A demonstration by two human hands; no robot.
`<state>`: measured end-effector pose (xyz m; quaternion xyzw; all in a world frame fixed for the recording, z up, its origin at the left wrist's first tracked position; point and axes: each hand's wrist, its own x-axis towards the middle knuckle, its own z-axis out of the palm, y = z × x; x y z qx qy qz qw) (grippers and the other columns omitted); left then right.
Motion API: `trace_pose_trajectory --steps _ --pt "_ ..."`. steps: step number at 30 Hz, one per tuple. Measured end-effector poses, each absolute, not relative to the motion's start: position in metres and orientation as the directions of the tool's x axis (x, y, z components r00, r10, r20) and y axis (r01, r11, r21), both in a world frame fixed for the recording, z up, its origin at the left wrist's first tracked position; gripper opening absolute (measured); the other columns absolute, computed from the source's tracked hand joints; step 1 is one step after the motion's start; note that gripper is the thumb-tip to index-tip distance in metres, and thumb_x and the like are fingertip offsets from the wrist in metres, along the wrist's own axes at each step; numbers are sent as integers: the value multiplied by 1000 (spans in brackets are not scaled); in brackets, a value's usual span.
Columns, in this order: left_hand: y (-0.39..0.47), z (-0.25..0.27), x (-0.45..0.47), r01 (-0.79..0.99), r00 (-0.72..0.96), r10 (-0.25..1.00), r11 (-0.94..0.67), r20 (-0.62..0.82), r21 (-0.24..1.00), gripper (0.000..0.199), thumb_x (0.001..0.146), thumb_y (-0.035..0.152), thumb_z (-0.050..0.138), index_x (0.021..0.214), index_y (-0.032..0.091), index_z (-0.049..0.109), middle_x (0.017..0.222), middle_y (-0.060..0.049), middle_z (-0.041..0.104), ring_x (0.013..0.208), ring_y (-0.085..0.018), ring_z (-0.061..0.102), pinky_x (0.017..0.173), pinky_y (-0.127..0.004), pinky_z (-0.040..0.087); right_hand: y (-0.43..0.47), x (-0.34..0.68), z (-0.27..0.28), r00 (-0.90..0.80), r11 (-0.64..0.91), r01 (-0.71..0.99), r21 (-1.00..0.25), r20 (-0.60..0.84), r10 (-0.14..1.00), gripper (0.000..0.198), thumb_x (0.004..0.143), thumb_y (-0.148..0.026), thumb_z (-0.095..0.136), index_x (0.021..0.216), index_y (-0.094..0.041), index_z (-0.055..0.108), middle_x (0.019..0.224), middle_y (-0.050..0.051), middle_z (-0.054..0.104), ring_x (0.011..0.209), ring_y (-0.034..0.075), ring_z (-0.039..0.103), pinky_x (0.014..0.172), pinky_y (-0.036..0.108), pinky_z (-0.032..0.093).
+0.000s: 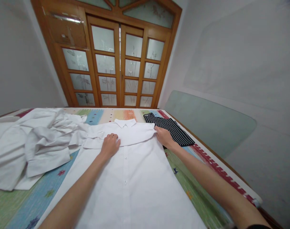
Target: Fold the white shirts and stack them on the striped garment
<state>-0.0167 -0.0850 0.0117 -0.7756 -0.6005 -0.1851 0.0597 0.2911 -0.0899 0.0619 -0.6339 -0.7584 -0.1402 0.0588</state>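
Observation:
A white button-up shirt [145,178] lies front side up on the table, with its collar at the far end and its button placket running toward me. A sleeve is laid across the chest below the collar. My left hand [111,145] rests on this folded cloth left of the placket, its fingers lying on the fabric and the thumb apart. At the right shoulder side, my right hand [164,136] pinches the edge of the white cloth between thumb and fingers.
Crumpled white garments [40,143] are heaped on the left. A folded black-and-white striped garment [173,128] lies beyond my right hand. A patterned tablecloth [56,171] covers the table, whose right edge runs near the wall. Wooden glazed doors [121,63] stand behind.

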Motion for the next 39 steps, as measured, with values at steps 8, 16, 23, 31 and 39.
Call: trace_pose_trajectory --steps 8,16,23,31,39 --pt "-86 6 -18 920 294 896 -360 332 156 30 95 29 41 109 13 61 116 -18 66 112 -28 59 100 -39 43 -81 300 76 -143 97 984 148 343 928 35 91 -5 35 116 -16 57 110 14 67 90 22 64 68 27 40" --pt "-89 5 -19 916 294 903 -360 314 176 32 94 30 40 114 15 59 120 -17 66 119 -27 58 106 -41 40 -94 308 42 -64 31 987 157 213 975 24 91 -13 46 111 -16 58 102 15 69 91 25 66 71 29 43" --pt "-90 4 -19 914 304 890 -373 339 161 33 93 29 39 113 15 60 118 -17 67 122 -29 56 106 -41 41 -101 298 41 -147 62 955 290 279 949 28 89 -13 45 113 -13 60 110 20 63 101 28 59 67 30 46" --pt "-86 -4 -20 900 321 849 -412 420 143 29 91 26 44 109 14 63 117 -17 68 119 -29 59 103 -43 45 -89 280 47 -166 63 930 361 260 951 27 88 -9 44 108 -10 62 109 20 63 100 28 60 72 31 47" --pt "-84 -8 -20 858 364 791 -490 491 154 24 89 22 45 103 16 64 108 -15 70 113 -28 61 99 -44 49 -79 289 40 -171 67 904 422 213 962 31 93 -6 36 108 -11 62 100 20 68 91 25 68 71 29 47"
